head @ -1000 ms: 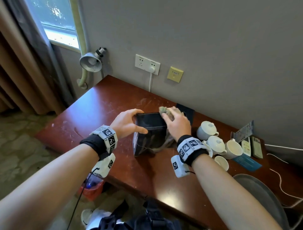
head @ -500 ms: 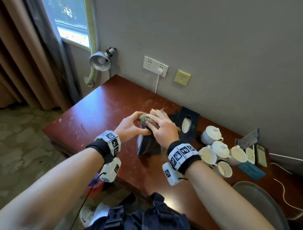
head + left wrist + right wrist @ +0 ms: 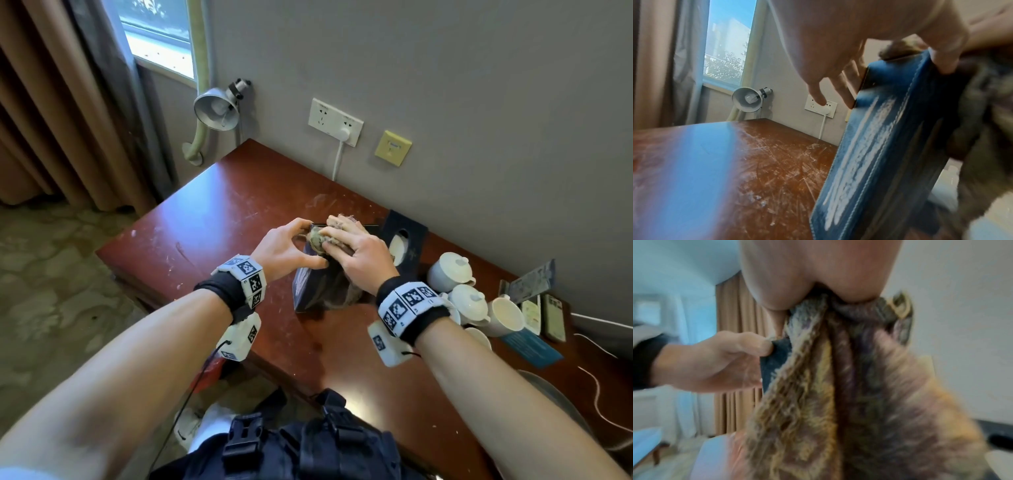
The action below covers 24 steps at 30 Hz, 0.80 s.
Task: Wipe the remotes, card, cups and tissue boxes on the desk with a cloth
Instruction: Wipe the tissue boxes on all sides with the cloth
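Dark blue tissue box stood on end on the tabletop, being wiped.

Its long axis runs upright, tilted a little, top end near the wall. The left hand – grip closed on the box's top edge; the right hand – grip bunched around a mottled cloth pressed on the box. A second tissue box lies just behind. To the right: four white cups, two lidded, and two remotes. Scratched red-brown wood, grey wall, curtained window.

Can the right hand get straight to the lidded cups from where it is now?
Probably yes. The right hand, gripping the cloth, is close beside the lidded cups, with only bare desk between.
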### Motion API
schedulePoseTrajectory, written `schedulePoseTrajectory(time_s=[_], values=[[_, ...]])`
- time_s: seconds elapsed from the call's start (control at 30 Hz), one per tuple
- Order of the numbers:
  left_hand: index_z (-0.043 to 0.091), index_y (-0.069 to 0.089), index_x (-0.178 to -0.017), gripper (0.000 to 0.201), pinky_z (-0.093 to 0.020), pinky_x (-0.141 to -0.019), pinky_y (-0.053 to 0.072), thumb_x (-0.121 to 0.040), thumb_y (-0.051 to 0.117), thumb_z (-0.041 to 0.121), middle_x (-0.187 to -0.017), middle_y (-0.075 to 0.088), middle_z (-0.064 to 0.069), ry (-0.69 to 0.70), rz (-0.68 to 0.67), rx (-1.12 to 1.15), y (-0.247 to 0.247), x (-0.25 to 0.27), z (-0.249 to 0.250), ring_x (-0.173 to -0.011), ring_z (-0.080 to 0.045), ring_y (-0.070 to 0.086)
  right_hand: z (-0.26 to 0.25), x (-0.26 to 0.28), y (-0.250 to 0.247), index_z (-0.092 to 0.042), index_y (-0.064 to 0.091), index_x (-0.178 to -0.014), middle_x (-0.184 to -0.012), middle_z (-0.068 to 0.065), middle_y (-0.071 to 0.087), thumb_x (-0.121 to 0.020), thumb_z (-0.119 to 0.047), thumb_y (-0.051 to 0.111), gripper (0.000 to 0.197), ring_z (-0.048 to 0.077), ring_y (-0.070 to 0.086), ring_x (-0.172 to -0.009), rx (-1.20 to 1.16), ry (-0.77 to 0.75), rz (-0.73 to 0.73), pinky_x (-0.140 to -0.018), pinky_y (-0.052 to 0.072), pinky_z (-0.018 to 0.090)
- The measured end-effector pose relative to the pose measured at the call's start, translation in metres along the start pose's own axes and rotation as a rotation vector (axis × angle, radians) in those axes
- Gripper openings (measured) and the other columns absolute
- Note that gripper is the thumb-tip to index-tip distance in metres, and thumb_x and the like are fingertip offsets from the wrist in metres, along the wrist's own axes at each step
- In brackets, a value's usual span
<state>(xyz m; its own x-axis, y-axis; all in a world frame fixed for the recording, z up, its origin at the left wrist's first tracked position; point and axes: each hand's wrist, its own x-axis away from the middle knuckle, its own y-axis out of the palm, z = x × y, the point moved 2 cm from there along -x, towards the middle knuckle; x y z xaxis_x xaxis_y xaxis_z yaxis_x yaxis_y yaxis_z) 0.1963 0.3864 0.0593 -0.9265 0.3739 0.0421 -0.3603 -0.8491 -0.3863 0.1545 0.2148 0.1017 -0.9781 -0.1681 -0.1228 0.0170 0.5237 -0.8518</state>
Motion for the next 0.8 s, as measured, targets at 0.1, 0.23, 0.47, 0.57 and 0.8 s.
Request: schedulePoseTrajectory(time_s=[0.1, 0.23, 0.47, 0.57, 0.8], values=[[0.020, 0.056, -0.130, 0.081, -0.033, -0.105, 0.046, -0.059, 0.091, 0.038, -0.119, 0.066, 0.009, -0.005, -0.006, 0.020, 0.001, -0.001, 0.000, -0.113, -0.007, 0.060, 0.015, 0.012, -0.007, -0.026, 0.065, -0.128, -0.147, -0.006, 0.049, -0.095, -0.035, 0.061, 0.034, 0.012, 0.032, -0.143, -0.055, -0.026, 0.000, -0.120, 0.024, 0.036], [0.022, 0.056, -0.130, 0.075, -0.033, -0.104, 0.047, -0.064, 0.090, 0.037, -0.120, 0.066, 0.009, 0.002, -0.008, 0.017, 0.000, 0.002, -0.001, -0.114, -0.007, 0.060, -0.005, -0.009, 0.001, -0.028, 0.061, -0.132, -0.150, -0.008, 0.045, -0.097, -0.038, 0.057, 0.037, 0.013, 0.031, -0.144, 0.026, 0.124, 0.068, -0.120, 0.023, 0.036], [0.024, 0.059, -0.124, 0.080, -0.034, -0.093, 0.054, -0.053, 0.088, 0.045, -0.105, 0.070, 0.009, -0.013, -0.016, -0.020, -0.005, 0.001, 0.003, -0.098, -0.008, 0.066, -0.009, -0.002, 0.008, -0.030, 0.062, -0.130, -0.149, -0.007, 0.047, -0.095, -0.039, 0.058, 0.036, 0.014, 0.030, -0.145, 0.002, 0.064, 0.015, -0.119, 0.025, 0.039], [0.022, 0.058, -0.126, 0.075, -0.035, -0.103, 0.047, -0.061, 0.092, 0.034, -0.117, 0.067, 0.009, -0.027, -0.027, 0.004, -0.003, -0.001, 0.000, -0.111, -0.007, 0.061, 0.016, -0.001, -0.011, -0.024, 0.065, -0.128, -0.145, -0.005, 0.052, -0.093, -0.036, 0.062, 0.036, 0.016, 0.038, -0.140, -0.028, 0.197, 0.125, -0.119, 0.026, 0.032], [0.021, 0.055, -0.130, 0.073, -0.027, -0.098, 0.047, -0.067, 0.089, 0.030, -0.119, 0.065, 0.006, -0.002, 0.009, 0.012, 0.002, 0.002, -0.001, -0.111, -0.009, 0.060, -0.012, 0.001, 0.011, -0.026, 0.064, -0.129, -0.144, -0.007, 0.051, -0.096, -0.036, 0.056, 0.035, 0.015, 0.037, -0.138, 0.052, 0.218, 0.238, -0.113, 0.025, 0.026]])
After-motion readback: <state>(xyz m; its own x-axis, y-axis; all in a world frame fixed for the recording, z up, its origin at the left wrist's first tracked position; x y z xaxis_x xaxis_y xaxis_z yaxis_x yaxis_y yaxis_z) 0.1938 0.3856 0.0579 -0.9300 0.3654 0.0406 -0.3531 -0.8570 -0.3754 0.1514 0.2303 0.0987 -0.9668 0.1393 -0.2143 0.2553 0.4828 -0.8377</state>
